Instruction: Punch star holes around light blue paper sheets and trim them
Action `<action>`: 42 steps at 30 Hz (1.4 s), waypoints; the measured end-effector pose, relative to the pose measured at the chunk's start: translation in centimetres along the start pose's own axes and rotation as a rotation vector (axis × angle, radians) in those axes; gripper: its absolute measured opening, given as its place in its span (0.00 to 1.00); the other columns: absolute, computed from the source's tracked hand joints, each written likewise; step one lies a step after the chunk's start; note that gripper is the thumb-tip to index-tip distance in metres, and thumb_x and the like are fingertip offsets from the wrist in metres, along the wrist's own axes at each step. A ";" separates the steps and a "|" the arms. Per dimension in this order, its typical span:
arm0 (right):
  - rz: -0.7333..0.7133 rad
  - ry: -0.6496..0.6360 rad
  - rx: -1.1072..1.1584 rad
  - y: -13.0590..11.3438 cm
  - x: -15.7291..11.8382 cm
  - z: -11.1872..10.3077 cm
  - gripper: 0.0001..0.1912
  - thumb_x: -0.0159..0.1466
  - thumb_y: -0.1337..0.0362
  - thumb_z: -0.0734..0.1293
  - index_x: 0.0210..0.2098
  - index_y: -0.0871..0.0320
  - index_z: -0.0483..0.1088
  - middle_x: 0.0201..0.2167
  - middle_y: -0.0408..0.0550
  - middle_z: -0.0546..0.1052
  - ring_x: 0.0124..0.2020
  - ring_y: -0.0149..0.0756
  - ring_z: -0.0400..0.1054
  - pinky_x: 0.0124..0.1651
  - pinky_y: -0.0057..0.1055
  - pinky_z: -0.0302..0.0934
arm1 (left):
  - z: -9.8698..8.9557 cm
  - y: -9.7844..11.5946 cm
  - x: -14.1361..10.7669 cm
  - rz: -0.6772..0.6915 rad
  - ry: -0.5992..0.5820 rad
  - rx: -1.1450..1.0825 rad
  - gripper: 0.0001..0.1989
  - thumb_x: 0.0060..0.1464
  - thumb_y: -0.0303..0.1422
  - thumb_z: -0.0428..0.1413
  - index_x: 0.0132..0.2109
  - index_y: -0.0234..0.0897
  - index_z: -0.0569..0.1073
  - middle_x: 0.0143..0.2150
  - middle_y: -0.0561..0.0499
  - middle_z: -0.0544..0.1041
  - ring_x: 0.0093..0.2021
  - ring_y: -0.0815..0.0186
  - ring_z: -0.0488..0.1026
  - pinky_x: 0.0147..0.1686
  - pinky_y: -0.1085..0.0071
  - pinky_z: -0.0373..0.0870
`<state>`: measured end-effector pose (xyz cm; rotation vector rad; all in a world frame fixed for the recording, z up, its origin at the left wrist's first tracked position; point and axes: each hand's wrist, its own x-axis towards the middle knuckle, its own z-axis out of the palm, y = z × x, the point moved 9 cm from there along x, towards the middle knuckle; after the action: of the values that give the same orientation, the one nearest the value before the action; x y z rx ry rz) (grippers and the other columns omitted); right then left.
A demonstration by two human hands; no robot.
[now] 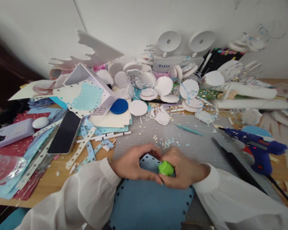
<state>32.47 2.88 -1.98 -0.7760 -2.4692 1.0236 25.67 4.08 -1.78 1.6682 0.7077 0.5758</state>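
Note:
A sheet of blue paper with star-shaped holes along its edges lies toward me, over the front of the table. My right hand is closed around a small bright green paper punch at the sheet's far edge. From the other side, my left hand curls over the same edge and grips the paper, its thumb reaching close to the punch. The punch's underside and some fingertips are hidden. Tiny blue and white paper bits are scattered on the grey cutting mat just beyond my hands.
To the right lie a blue hot glue gun and a black-handled knife. A dark phone and punched paper strips are at left. White discs crowd the back, with blue tweezers in front.

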 end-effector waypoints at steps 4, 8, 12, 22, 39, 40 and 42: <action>-0.006 0.023 -0.033 0.0 -0.1 -0.1 0.18 0.54 0.59 0.63 0.16 0.56 0.50 0.13 0.34 0.52 0.16 0.24 0.47 0.21 0.28 0.42 | 0.0 0.1 0.0 0.028 0.006 -0.006 0.26 0.38 0.38 0.68 0.45 0.34 0.71 0.40 0.48 0.75 0.42 0.62 0.72 0.45 0.68 0.69; -0.032 0.022 -0.068 -0.3 -0.1 -0.2 0.19 0.55 0.57 0.63 0.16 0.55 0.51 0.12 0.35 0.54 0.15 0.24 0.49 0.20 0.28 0.42 | 0.0 -0.1 0.0 0.020 0.004 0.007 0.29 0.38 0.39 0.68 0.48 0.35 0.70 0.42 0.46 0.76 0.44 0.59 0.73 0.47 0.66 0.69; -0.070 0.027 -0.101 -0.8 -0.2 -0.2 0.19 0.56 0.56 0.64 0.16 0.55 0.53 0.11 0.35 0.59 0.14 0.25 0.52 0.19 0.29 0.42 | 0.4 0.1 -0.3 0.076 -0.015 0.056 0.30 0.39 0.40 0.67 0.50 0.34 0.72 0.44 0.43 0.78 0.44 0.58 0.75 0.47 0.67 0.69; -0.104 0.012 -0.172 -0.9 -0.5 0.5 0.18 0.57 0.56 0.64 0.16 0.56 0.57 0.12 0.38 0.66 0.14 0.26 0.58 0.21 0.30 0.43 | 0.5 1.2 -0.6 0.195 -0.013 0.116 0.23 0.44 0.37 0.65 0.47 0.29 0.74 0.41 0.41 0.80 0.40 0.60 0.77 0.42 0.71 0.70; 0.129 0.070 -0.134 1.1 -0.4 -2.5 0.23 0.53 0.48 0.68 0.16 0.56 0.57 0.13 0.37 0.58 0.17 0.27 0.54 0.23 0.27 0.44 | -0.7 -0.7 0.4 -0.063 0.013 -0.164 0.17 0.57 0.30 0.55 0.53 0.31 0.72 0.51 0.41 0.75 0.51 0.59 0.72 0.50 0.69 0.67; 0.149 0.060 -0.115 1.4 -0.6 -2.6 0.22 0.53 0.48 0.68 0.17 0.57 0.58 0.13 0.37 0.58 0.18 0.27 0.54 0.23 0.27 0.45 | -0.8 -0.8 0.4 -0.076 0.023 -0.158 0.16 0.57 0.31 0.55 0.52 0.31 0.73 0.50 0.41 0.76 0.51 0.59 0.72 0.49 0.69 0.67; 0.200 0.092 -0.040 2.3 -1.1 -3.2 0.20 0.53 0.50 0.68 0.19 0.57 0.60 0.15 0.38 0.60 0.19 0.28 0.55 0.24 0.27 0.47 | -1.0 -1.0 0.3 -0.110 0.039 -0.161 0.14 0.57 0.32 0.55 0.49 0.31 0.75 0.47 0.42 0.77 0.46 0.60 0.74 0.45 0.71 0.69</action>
<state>35.72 5.25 -1.60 -1.0767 -2.3772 0.9839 25.04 5.12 -2.58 1.4633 0.7567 0.5735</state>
